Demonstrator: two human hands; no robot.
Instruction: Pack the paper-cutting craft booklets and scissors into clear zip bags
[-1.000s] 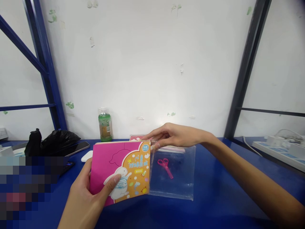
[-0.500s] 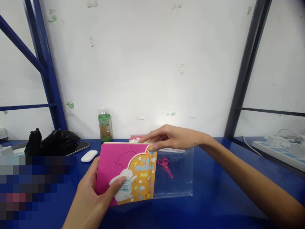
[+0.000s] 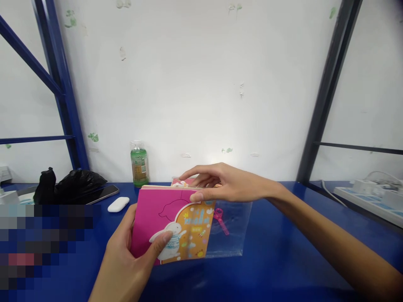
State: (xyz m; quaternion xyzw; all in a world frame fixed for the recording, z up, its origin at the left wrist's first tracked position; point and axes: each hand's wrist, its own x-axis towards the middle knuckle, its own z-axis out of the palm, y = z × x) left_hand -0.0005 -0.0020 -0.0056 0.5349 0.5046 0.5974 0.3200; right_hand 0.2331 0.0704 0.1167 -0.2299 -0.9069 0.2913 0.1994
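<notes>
**Booklet pack being fed into a clear pouch**

A pink and orange booklet pack (image 3: 173,228) is being held above the blue tabletop (image 3: 283,260), tilted with its top edge leaning away from the camera. It is being gripped at its lower left corner by the left hand (image 3: 132,256), closed on it with the thumb lying across the rabbit picture on the cover and the fingers hidden behind. The top right edge is being pinched by the right hand (image 3: 220,184), thumb in front and fingers curled over the back; whether the mouth of the clear plastic pouch (image 3: 233,235) is also being caught in that pinch cannot be told.

The pack is being judged light and fairly stiff, like a stack of thin card sheets, so it is best taken by opposite corners, as it is being held here; a glossy cover may be sliding a little under a loose thumb. The pouch is being judged thin, limp and slippery, and best held at its open rim. It is lying just beside and behind the right side of the pack, overlapping it, with a small pink pair of scissors (image 3: 220,220) inside.

A green bottle (image 3: 139,164), a white case (image 3: 118,204), a phone (image 3: 102,194) and a black bag (image 3: 67,186) are resting farther back on the left.
</notes>
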